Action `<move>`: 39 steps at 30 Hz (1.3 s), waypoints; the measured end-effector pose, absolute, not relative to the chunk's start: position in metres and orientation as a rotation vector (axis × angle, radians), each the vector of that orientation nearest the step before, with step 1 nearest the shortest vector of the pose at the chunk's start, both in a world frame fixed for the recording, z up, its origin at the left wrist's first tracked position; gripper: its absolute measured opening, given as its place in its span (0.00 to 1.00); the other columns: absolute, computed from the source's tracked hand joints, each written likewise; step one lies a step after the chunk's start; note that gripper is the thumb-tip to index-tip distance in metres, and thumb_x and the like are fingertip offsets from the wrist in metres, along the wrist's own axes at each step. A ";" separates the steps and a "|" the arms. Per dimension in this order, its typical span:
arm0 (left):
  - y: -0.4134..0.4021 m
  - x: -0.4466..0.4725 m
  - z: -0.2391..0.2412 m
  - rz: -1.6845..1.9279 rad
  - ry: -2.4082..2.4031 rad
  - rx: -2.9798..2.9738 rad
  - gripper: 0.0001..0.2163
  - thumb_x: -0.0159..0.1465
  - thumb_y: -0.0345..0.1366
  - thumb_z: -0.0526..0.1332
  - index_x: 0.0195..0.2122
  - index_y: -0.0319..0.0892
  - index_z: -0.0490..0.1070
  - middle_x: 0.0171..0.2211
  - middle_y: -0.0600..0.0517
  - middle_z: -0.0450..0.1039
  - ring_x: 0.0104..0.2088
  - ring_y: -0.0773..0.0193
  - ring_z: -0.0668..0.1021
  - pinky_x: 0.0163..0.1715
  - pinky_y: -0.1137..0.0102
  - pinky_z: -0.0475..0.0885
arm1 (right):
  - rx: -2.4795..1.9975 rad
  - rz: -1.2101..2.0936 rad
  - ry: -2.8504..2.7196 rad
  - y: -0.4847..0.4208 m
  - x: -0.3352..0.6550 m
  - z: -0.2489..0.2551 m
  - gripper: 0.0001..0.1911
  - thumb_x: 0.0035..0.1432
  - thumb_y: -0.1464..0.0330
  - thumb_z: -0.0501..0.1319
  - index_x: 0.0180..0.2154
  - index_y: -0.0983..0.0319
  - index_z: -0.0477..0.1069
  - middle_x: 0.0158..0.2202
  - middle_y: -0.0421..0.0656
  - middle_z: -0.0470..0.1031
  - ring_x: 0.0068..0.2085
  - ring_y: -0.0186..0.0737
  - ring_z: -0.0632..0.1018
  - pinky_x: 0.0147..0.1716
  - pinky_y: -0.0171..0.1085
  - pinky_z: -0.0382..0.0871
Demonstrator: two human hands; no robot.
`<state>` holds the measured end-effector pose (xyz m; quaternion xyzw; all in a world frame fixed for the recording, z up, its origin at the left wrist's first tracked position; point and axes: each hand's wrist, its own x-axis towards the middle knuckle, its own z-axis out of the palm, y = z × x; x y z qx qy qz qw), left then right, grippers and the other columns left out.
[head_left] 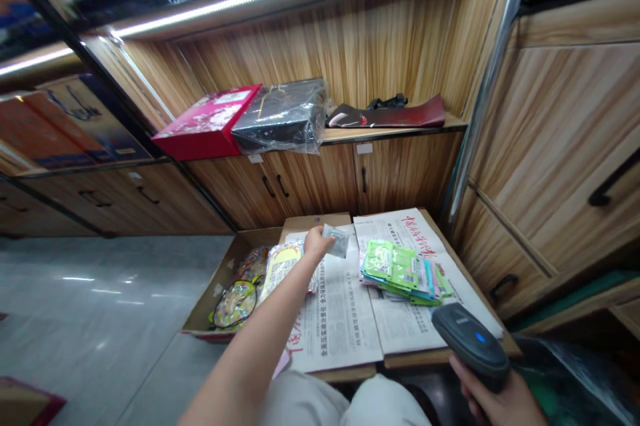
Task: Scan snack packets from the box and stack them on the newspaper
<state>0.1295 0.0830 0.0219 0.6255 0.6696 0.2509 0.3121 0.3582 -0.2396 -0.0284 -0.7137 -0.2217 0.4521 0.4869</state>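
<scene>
My left hand (317, 243) is closed on the edge of a small silvery-grey packet (337, 241), held above the newspaper (345, 306). What is printed on the packet is too small to read. In my right hand (493, 396) at the lower right is a dark handheld barcode scanner (470, 341) with a blue light on top. Its front end points toward a loose pile of green, blue and pink packets (400, 269) on the newspaper. Left of the newspaper, yellow and clear plastic packages (283, 265) lie close to my left forearm.
An open cardboard box (205, 309) at the left holds several plastic-wrapped items. Behind stand wooden cabinets (315, 183) with black handles. The shelf above carries a red box (210, 119), a wrapped black box (280, 113) and a dark red flat item (390, 113).
</scene>
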 end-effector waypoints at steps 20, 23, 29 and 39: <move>-0.038 0.193 0.037 0.822 1.251 0.787 0.13 0.44 0.23 0.72 0.29 0.37 0.72 0.24 0.51 0.75 0.25 0.65 0.78 0.29 0.70 0.75 | -0.684 1.663 -0.033 -0.236 0.382 0.038 0.22 0.40 0.60 0.79 0.34 0.62 0.75 0.20 0.32 0.69 0.19 0.25 0.69 0.20 0.26 0.69; -0.027 0.194 0.037 0.771 1.183 0.855 0.13 0.44 0.25 0.73 0.30 0.36 0.74 0.26 0.49 0.77 0.26 0.64 0.78 0.28 0.70 0.75 | -0.626 1.688 -0.068 -0.235 0.381 0.039 0.21 0.42 0.59 0.78 0.34 0.62 0.74 0.19 0.30 0.66 0.18 0.23 0.65 0.19 0.24 0.65; -0.011 0.188 0.036 0.685 1.165 0.913 0.12 0.45 0.27 0.74 0.30 0.35 0.76 0.26 0.48 0.77 0.26 0.64 0.78 0.28 0.70 0.75 | -1.008 1.515 -0.466 -0.230 0.377 0.043 0.20 0.47 0.55 0.74 0.34 0.62 0.74 0.16 0.32 0.67 0.15 0.26 0.64 0.15 0.27 0.58; -0.009 0.188 0.038 0.680 1.226 0.884 0.13 0.46 0.27 0.75 0.33 0.37 0.78 0.27 0.47 0.79 0.31 0.59 0.81 0.33 0.68 0.78 | -1.495 1.155 -0.873 -0.223 0.372 0.045 0.23 0.42 0.51 0.72 0.23 0.63 0.71 0.12 0.37 0.68 0.12 0.29 0.64 0.11 0.30 0.55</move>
